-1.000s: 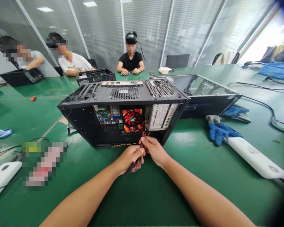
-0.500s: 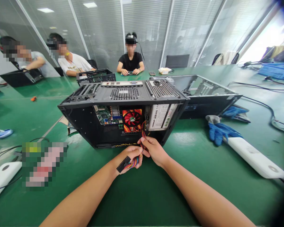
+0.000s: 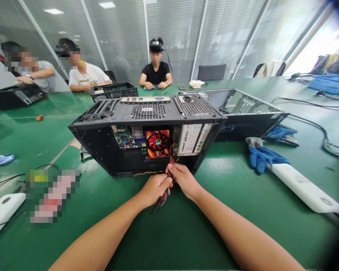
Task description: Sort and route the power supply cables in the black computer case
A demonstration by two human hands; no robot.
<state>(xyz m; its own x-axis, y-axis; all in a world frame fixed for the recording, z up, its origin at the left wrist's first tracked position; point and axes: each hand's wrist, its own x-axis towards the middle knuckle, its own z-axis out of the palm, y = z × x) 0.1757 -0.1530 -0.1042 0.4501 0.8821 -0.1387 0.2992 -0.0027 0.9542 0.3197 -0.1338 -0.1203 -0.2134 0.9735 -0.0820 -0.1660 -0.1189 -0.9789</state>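
Observation:
An open black computer case lies on its side on the green table, showing a red fan, a motherboard and a power supply. A bundle of coloured wires runs out of the case. My left hand is closed around this bundle, and its black connector hangs below my fist. My right hand pinches the same wires just in front of the case opening, touching my left hand.
A second open case lies behind on the right. Blue gloves and a long white device lie at right. White devices and cables sit at the left edge. Three people sit across the table with other cases.
My left hand has turned, so the black connector that pointed left beside my wrist now hangs below my fist. The person at far left has shifted.

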